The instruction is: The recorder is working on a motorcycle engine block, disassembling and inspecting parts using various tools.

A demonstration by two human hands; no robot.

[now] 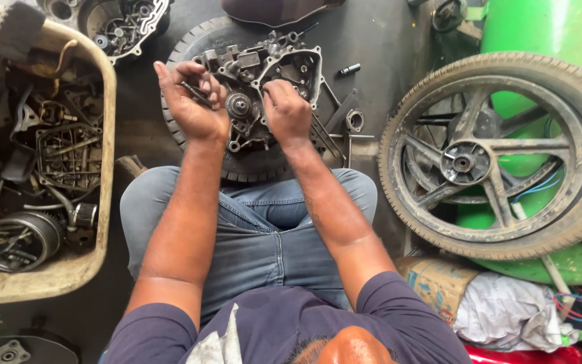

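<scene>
Crankcase [264,94] lies open side up on a tyre [197,40], just ahead of the person's knees and under both hands. It looks partly stripped, by my reading: the cover is off, the inner cavity near the right hand shows bare, while a round gear [238,105] and other fittings between the hands sit in place, so work inside remains. The left hand [193,101] is raised palm-up at the case's left edge, fingers curled loosely around small dark parts; what they are I cannot tell. The right hand [285,111] rests fingers-down on the middle of the case, closed narrow on something hidden beneath it.

The case's long axis runs roughly left to right across the tyre, its open face toward the camera. Loose bolts [349,69] and a ring [355,120] lie just right of the right hand. Farther right rests a spoked wheel [500,155]; well left of the left hand stands a tub [106,135] of greasy parts.
</scene>
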